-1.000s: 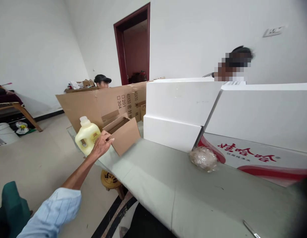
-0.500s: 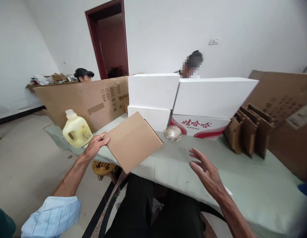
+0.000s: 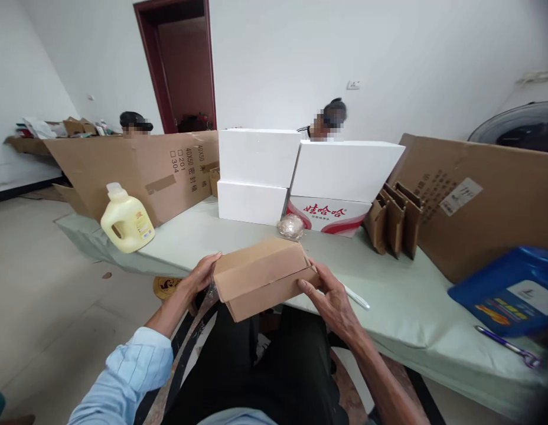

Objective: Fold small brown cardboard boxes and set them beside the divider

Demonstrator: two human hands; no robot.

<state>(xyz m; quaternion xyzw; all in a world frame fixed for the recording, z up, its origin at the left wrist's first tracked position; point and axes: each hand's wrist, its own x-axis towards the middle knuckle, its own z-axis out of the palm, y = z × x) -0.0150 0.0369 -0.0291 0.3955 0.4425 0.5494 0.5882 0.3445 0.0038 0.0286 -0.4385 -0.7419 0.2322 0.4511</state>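
A small brown cardboard box (image 3: 260, 274) is held up over the front edge of the table, tilted, its long front side facing me. My left hand (image 3: 204, 273) grips its left end, the fingers partly hidden behind it. On the right end my right hand (image 3: 329, 298) is closed, thumb on the front face and fingers behind the end flap. Just beyond the box lies a clear plastic-wrapped ball, perhaps a tape roll (image 3: 291, 226). A white pen-like stick (image 3: 357, 297) rests beside my right hand.
White boxes (image 3: 258, 156) and a red-and-white carton (image 3: 329, 215) stand at the back. Folded cardboard pieces (image 3: 393, 221) stand right of them. A yellow jug (image 3: 127, 221) is left, a blue jug (image 3: 508, 292) and a purple peeler-like tool (image 3: 506, 345) right. Two people sit beyond.
The cardboard has turned and come nearer, now showing as a box with a long side. My right hand, open and apart before, has taken hold of its right end. The view has swung right.
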